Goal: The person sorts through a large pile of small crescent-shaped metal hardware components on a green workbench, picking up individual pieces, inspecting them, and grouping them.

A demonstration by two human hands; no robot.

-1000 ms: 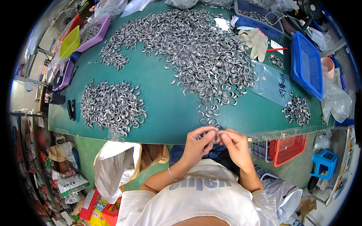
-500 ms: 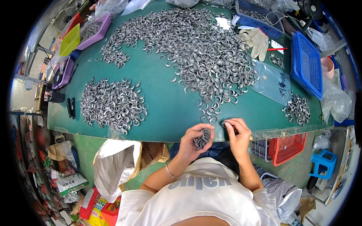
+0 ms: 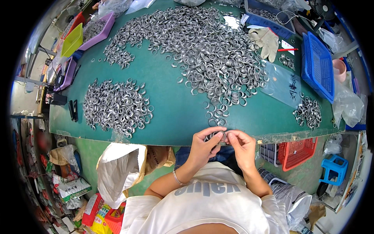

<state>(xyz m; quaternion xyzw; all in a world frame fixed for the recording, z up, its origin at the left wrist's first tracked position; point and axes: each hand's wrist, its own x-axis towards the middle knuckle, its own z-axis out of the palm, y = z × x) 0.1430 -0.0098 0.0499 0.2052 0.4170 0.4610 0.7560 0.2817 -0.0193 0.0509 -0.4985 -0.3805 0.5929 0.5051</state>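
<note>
My left hand (image 3: 205,147) and my right hand (image 3: 242,145) meet just below the near edge of the green table (image 3: 175,113). Between their fingertips they hold small silver metal rings (image 3: 220,136); how many is hard to tell. A large heap of the same rings (image 3: 202,50) spreads across the middle and far part of the table. A smaller heap of rings (image 3: 117,107) lies at the left, and a little cluster of rings (image 3: 308,112) sits at the right.
A blue basket (image 3: 319,64) stands at the right edge, work gloves (image 3: 267,39) and a clear plastic bag (image 3: 284,85) beside it. Purple and yellow-green trays (image 3: 83,35) sit at far left. A white sack (image 3: 119,171), red crate (image 3: 298,152) and blue stool (image 3: 333,169) are below the table.
Half a second ago my hands were lower, with a bunch of rings in my left hand. Now both hands have come together again at the table edge, pinching rings between the fingertips.
</note>
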